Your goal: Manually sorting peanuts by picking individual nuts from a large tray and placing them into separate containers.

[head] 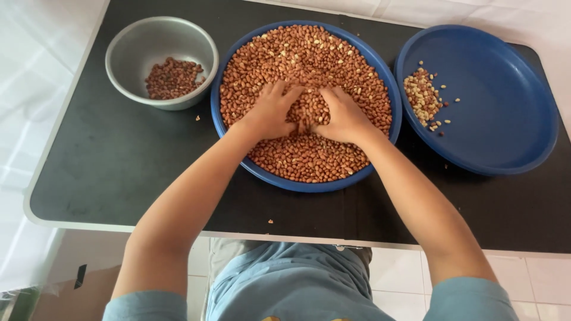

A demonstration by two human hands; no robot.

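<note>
Two round blue plastic trays (306, 178) (505, 113), one round grey metal bowl (128, 47), three heaps of peanuts, and two hands (270, 113) (344, 116) on one black worktop (119, 160).

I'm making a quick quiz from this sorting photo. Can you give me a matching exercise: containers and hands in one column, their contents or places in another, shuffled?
Column one:
1. metal bowl
2. middle blue tray
3. right blue plate
4. hands: left hand, right hand

Column two:
a. small cluster of pale peanuts
b. filled with reddish-brown peanuts
c. pressed into the peanut pile
d. small heap of dark peanuts

Pairs: 1-d, 2-b, 3-a, 4-c
</note>
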